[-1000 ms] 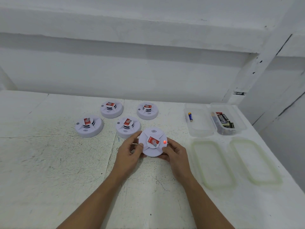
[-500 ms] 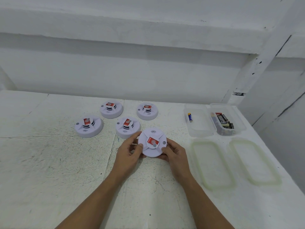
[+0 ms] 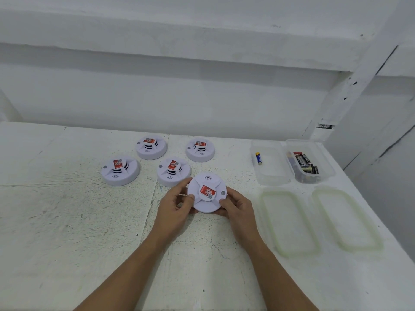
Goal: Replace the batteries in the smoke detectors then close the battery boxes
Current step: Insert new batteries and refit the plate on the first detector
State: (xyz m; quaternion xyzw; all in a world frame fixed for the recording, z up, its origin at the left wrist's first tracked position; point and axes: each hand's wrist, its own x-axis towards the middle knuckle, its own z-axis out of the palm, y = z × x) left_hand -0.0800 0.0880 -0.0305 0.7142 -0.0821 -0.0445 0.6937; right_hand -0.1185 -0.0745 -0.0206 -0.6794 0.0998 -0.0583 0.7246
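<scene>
Detector (image 3: 207, 194), scuffed white table (image 3: 67, 221), white wall (image 3: 202, 97)

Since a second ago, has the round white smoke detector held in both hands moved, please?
No. The held round white smoke detector remains equally close to the nearest round white detector resting behind it.
</scene>
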